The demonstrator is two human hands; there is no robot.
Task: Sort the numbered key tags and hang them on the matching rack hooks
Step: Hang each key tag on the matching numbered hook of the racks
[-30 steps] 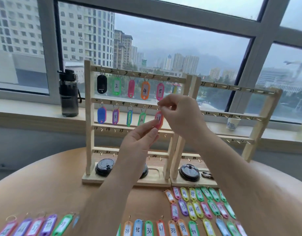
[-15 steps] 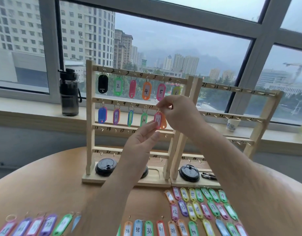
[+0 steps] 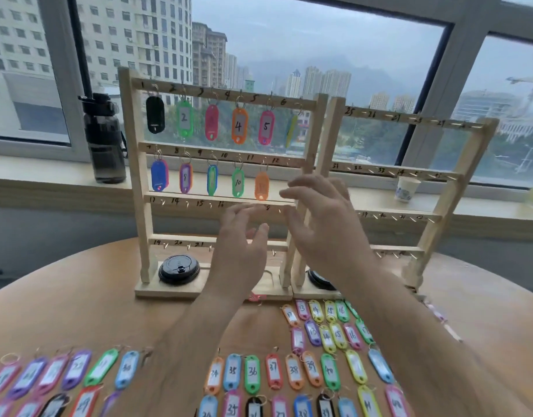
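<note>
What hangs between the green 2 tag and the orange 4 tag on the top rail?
One pink tag, its number not legible, as the head view shows.

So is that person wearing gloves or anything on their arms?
No gloves. The left hand and right hand are bare, and so are the left forearm and right forearm: no sleeve, watch or bracelet shows as far as the picture's edge. The fingers are blurry, so I cannot rule out a thin ring.
</note>
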